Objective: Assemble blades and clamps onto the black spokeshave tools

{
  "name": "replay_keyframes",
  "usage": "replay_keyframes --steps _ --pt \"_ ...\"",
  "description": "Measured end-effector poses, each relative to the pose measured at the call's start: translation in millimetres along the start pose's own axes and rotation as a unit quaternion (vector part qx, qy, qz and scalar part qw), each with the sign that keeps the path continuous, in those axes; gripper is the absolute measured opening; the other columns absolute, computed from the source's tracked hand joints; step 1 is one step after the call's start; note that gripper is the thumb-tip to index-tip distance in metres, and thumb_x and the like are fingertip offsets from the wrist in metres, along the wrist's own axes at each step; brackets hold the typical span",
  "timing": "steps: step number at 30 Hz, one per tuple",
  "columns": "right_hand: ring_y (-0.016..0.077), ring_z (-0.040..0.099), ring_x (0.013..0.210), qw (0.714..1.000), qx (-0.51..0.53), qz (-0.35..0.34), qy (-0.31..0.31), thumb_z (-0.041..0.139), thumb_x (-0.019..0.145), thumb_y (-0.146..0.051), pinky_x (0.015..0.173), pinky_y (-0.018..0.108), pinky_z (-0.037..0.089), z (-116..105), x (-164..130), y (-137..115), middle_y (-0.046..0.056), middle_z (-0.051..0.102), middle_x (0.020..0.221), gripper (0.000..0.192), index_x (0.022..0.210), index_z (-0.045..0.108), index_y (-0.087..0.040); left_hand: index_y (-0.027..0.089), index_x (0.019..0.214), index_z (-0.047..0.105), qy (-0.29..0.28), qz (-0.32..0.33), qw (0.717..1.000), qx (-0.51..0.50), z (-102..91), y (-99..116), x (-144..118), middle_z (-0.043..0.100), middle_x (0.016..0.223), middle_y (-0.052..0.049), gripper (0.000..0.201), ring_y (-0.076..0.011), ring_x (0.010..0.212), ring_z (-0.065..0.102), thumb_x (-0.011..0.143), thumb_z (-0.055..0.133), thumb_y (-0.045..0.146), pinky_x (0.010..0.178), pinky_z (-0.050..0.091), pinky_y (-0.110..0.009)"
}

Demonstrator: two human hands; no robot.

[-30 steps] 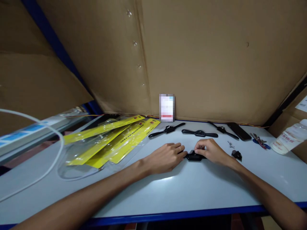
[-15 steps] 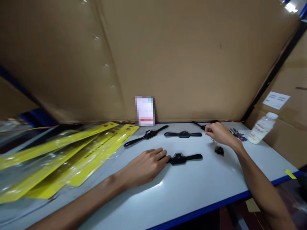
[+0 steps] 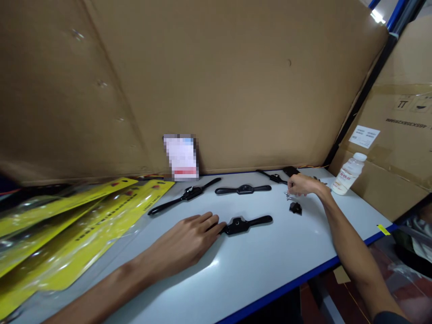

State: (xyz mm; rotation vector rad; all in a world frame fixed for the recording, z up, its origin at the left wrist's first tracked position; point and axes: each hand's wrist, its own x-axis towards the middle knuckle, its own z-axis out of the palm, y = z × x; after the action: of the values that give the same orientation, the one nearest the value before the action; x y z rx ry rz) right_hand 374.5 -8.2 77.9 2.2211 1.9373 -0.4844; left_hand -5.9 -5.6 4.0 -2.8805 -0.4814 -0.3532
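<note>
On the table point(image 3: 270, 265), the left hand point(image 3: 189, 240) lies flat and open, fingertips pinning the black tool point(image 3: 245, 223) at its 3 o'clock. The right hand point(image 3: 303, 184), curled, pinches small screws point(image 3: 287, 195) at 1 o'clock.

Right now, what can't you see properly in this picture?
- Head view: the card by the cardboard wall is blurred out, unreadable.
- The right hand covers the small metal bits; too tiny to identify.
- The left hand hides one handle of the black tool.
</note>
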Motion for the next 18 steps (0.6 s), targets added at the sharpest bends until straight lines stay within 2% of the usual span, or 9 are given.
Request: replay_keyframes --steps 3,7,12,16,18 --pt "0.0158 0.064 0.061 1.000 -0.017 -0.001 0.005 0.069 0.084 -0.032 0.053 0.024 0.044 3 3 -4 0.006 0.072 0.077 0.020 0.096 0.073 -0.016 0.017 0.110 0.067 0.013 -0.005 1.000 -0.023 0.2 0 0 0.065 0.093 -0.009 0.028 -0.0220 0.084 0.060 0.104 0.039 0.019 0.072 0.052 -0.034" --pt "0.0190 0.067 0.069 0.998 -0.051 -0.017 0.018 0.072 0.076 -0.021 0.057 0.025 0.042 10 11 -11 0.008 0.073 0.082 0.019 0.095 0.074 -0.016 0.017 0.115 0.066 0.024 -0.011 0.999 -0.040 -1.5 2 0 0.063 0.091 -0.009 0.026 -0.0200 0.082 0.059 0.103 0.043 0.018 0.075 0.051 -0.032" --pt "0.0228 0.067 0.086 0.994 -0.072 -0.053 0.066 0.061 0.078 -0.008 0.061 0.026 0.038 18 19 -14 0.015 0.074 0.100 0.021 0.093 0.075 -0.014 0.015 0.109 0.066 -0.019 -0.010 1.000 -0.009 -6.8 5 3 0.062 0.092 -0.009 0.023 -0.0201 0.082 0.058 0.100 0.044 0.014 0.072 0.049 -0.031" --pt "0.0221 0.066 0.083 0.991 -0.059 -0.079 0.091 0.058 0.077 -0.005 0.062 0.027 0.037 19 21 -12 0.013 0.074 0.091 0.021 0.088 0.075 -0.013 0.014 0.109 0.065 -0.040 -0.015 0.999 0.004 -9.0 6 4 0.063 0.093 -0.009 0.024 -0.0213 0.082 0.058 0.100 0.042 0.012 0.071 0.049 -0.033" --pt "0.0209 0.065 0.082 0.988 -0.043 -0.100 0.106 0.058 0.078 -0.005 0.064 0.026 0.038 17 19 -12 0.011 0.073 0.087 0.020 0.086 0.074 -0.013 0.013 0.120 0.062 -0.039 -0.015 0.999 0.005 -10.3 7 4 0.063 0.094 -0.009 0.030 -0.0219 0.083 0.058 0.099 0.041 0.010 0.071 0.049 -0.034"
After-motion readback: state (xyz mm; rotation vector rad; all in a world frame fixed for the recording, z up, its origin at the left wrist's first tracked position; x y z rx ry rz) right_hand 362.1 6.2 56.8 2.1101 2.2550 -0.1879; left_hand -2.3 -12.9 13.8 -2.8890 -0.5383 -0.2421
